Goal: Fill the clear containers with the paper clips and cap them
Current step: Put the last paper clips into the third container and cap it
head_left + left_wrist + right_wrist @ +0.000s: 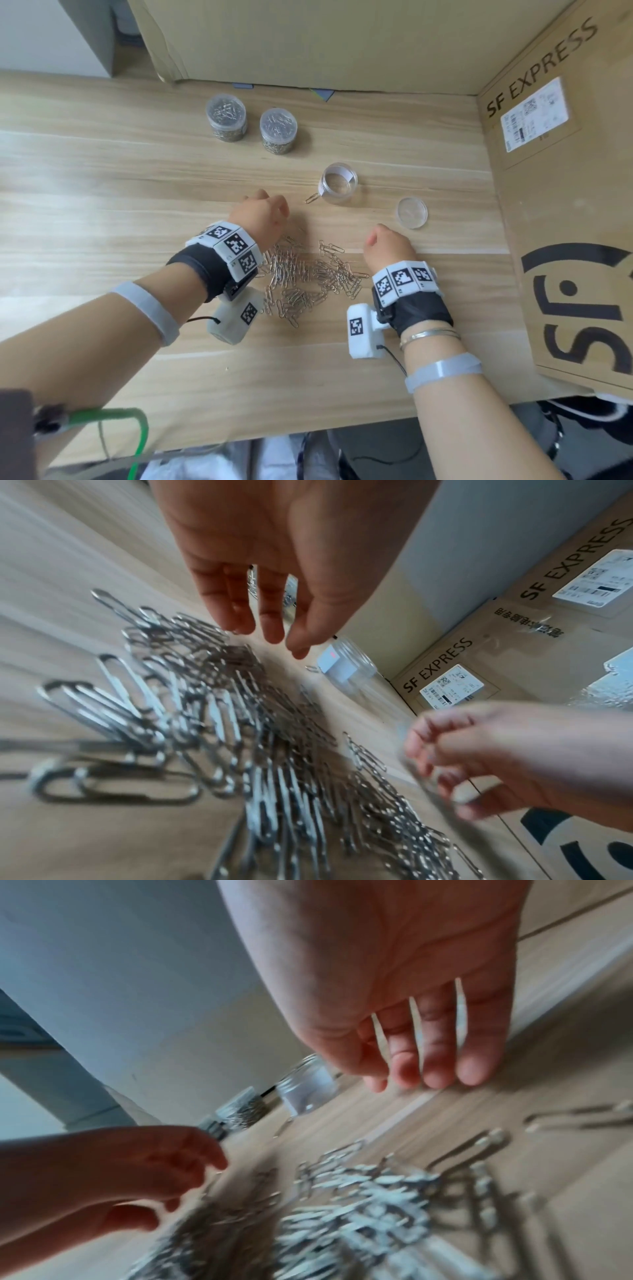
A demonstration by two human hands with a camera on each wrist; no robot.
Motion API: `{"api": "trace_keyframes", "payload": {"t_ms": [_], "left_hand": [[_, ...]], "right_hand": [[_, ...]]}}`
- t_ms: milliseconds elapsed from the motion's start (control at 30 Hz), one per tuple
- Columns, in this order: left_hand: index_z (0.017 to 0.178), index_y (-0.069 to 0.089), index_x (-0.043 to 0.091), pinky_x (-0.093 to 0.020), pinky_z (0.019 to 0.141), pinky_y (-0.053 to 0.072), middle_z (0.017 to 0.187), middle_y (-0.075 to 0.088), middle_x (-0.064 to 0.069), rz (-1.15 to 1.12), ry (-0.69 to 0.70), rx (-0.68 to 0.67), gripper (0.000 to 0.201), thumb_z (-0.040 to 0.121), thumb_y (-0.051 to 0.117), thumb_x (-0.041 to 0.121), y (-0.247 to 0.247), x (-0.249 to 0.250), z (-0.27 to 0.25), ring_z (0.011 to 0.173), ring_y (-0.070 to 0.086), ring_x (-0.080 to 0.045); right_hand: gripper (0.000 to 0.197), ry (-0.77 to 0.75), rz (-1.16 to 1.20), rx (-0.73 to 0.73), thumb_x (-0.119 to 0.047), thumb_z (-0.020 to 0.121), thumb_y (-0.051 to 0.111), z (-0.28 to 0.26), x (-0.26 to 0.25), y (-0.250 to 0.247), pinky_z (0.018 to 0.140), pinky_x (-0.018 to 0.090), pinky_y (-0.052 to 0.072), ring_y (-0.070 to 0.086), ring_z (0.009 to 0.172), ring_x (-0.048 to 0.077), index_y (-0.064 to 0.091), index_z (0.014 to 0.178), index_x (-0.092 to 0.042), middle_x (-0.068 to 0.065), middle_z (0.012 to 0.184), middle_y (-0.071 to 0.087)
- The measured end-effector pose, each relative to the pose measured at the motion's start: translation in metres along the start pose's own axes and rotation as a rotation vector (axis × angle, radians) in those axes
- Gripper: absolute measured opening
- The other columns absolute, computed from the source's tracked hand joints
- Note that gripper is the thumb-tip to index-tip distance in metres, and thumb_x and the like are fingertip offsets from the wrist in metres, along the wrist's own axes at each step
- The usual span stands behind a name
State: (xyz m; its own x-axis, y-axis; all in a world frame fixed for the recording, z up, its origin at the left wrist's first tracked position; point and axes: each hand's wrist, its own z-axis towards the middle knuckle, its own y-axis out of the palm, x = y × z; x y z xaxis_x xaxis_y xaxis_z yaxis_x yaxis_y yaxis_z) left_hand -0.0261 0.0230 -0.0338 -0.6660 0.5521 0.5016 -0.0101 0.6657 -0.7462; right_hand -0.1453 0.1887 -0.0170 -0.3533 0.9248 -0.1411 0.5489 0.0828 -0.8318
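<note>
A loose pile of silver paper clips (308, 277) lies on the wooden table between my two hands. My left hand (270, 212) hovers over the pile's far left edge; in the left wrist view its fingers (272, 631) hang relaxed and hold nothing. My right hand (383, 240) is just right of the pile, and its fingers (435, 1069) hang down loosely, also without anything in them. An open clear container (337, 183) stands beyond the pile with a white label inside and one stray clip (312, 198) beside it. Its clear lid (412, 212) lies to the right.
Two capped containers full of clips (226, 116) (278, 130) stand at the back. A large SF Express cardboard box (565, 205) walls the right side and another box (308, 41) the rear. The table's front edge (274, 435) is near my body.
</note>
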Motion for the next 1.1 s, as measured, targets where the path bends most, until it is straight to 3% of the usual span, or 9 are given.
{"api": "trace_keyframes", "payload": {"t_ms": [167, 300, 400, 600, 733, 800, 933, 1000, 1100], "left_hand": [[0.113, 0.048, 0.026, -0.045, 0.090, 0.039, 0.122, 0.038, -0.007, 0.084, -0.093, 0.054, 0.032, 0.084, 0.044, 0.013, -0.002, -0.008, -0.005, 0.113, 0.035, -0.032], [0.113, 0.049, 0.023, -0.038, 0.092, 0.037, 0.122, 0.038, -0.010, 0.079, -0.069, 0.017, 0.033, 0.083, 0.044, 0.010, 0.004, -0.006, -0.007, 0.111, 0.036, -0.031], [0.112, 0.051, 0.017, -0.037, 0.092, 0.038, 0.122, 0.041, -0.011, 0.039, -0.019, -0.012, 0.028, 0.086, 0.043, 0.010, 0.010, -0.002, -0.008, 0.108, 0.041, -0.032], [0.112, 0.052, 0.015, -0.026, 0.076, 0.044, 0.105, 0.048, -0.005, -0.038, 0.098, -0.141, 0.032, 0.083, 0.047, 0.004, 0.007, 0.002, -0.007, 0.085, 0.051, -0.019], [0.089, 0.054, 0.018, -0.018, 0.060, 0.037, 0.089, 0.052, 0.002, 0.085, 0.120, -0.201, 0.009, 0.084, 0.051, 0.011, -0.005, -0.002, -0.009, 0.079, 0.051, -0.016], [0.082, 0.058, 0.017, -0.018, 0.056, 0.035, 0.083, 0.058, 0.003, 0.160, 0.127, -0.318, 0.005, 0.085, 0.056, 0.021, -0.008, -0.004, -0.012, 0.074, 0.052, -0.014], [0.069, 0.061, 0.019, -0.016, 0.057, 0.042, 0.063, 0.061, 0.009, 0.173, 0.117, -0.566, 0.020, 0.085, 0.057, 0.030, -0.002, -0.008, -0.015, 0.060, 0.055, -0.007], [0.068, 0.062, 0.021, -0.013, 0.055, 0.044, 0.062, 0.062, 0.009, 0.118, 0.097, -0.636, 0.018, 0.084, 0.059, 0.028, 0.003, -0.010, -0.017, 0.055, 0.055, -0.004], [0.075, 0.064, 0.019, -0.011, 0.049, 0.043, 0.066, 0.063, 0.007, 0.039, 0.059, -0.657, 0.012, 0.085, 0.058, 0.020, 0.006, -0.008, -0.016, 0.056, 0.056, -0.005]], "right_hand": [[0.030, 0.216, -0.084, -0.125, -0.008, 0.090, 0.040, -0.006, 0.020, 0.001, 0.069, 0.034, 0.042, 0.058, 0.099, 0.031, 0.046, 0.119, -0.004, 0.015, 0.111, 0.059], [0.032, 0.261, -0.026, -0.149, -0.007, 0.090, 0.039, -0.010, 0.015, 0.010, 0.069, 0.034, 0.045, 0.058, 0.093, 0.030, 0.041, 0.123, -0.005, 0.014, 0.111, 0.058], [0.031, 0.234, 0.036, -0.150, -0.007, 0.088, 0.040, -0.008, 0.003, 0.016, 0.061, 0.032, 0.046, 0.056, 0.082, 0.026, 0.045, 0.119, -0.006, 0.013, 0.107, 0.061], [0.018, 0.001, 0.247, -0.146, -0.024, 0.093, 0.040, -0.008, -0.025, 0.029, 0.077, 0.042, 0.056, 0.066, 0.085, 0.024, 0.055, 0.098, -0.017, 0.003, 0.095, 0.064], [0.023, -0.063, 0.269, -0.131, -0.022, 0.093, 0.040, -0.014, -0.029, 0.018, 0.075, 0.044, 0.057, 0.067, 0.079, 0.026, 0.061, 0.082, -0.022, 0.005, 0.085, 0.066], [0.027, -0.061, 0.261, -0.298, -0.017, 0.092, 0.043, -0.019, -0.030, 0.013, 0.071, 0.034, 0.059, 0.066, 0.072, 0.023, 0.063, 0.074, -0.019, 0.006, 0.078, 0.066], [0.025, -0.033, 0.241, -0.605, -0.014, 0.093, 0.045, -0.029, -0.040, 0.013, 0.042, 0.013, 0.043, 0.054, 0.055, 0.011, 0.067, 0.099, -0.002, 0.002, 0.071, 0.061], [0.028, -0.014, 0.273, -0.655, -0.014, 0.093, 0.042, -0.031, -0.043, 0.019, 0.044, 0.014, 0.044, 0.054, 0.056, 0.012, 0.066, 0.105, -0.004, 0.005, 0.077, 0.065], [0.026, -0.129, 0.248, -0.453, -0.015, 0.092, 0.044, -0.027, -0.045, 0.025, 0.065, 0.028, 0.056, 0.066, 0.070, 0.018, 0.069, 0.097, -0.013, 0.007, 0.091, 0.073]]}}
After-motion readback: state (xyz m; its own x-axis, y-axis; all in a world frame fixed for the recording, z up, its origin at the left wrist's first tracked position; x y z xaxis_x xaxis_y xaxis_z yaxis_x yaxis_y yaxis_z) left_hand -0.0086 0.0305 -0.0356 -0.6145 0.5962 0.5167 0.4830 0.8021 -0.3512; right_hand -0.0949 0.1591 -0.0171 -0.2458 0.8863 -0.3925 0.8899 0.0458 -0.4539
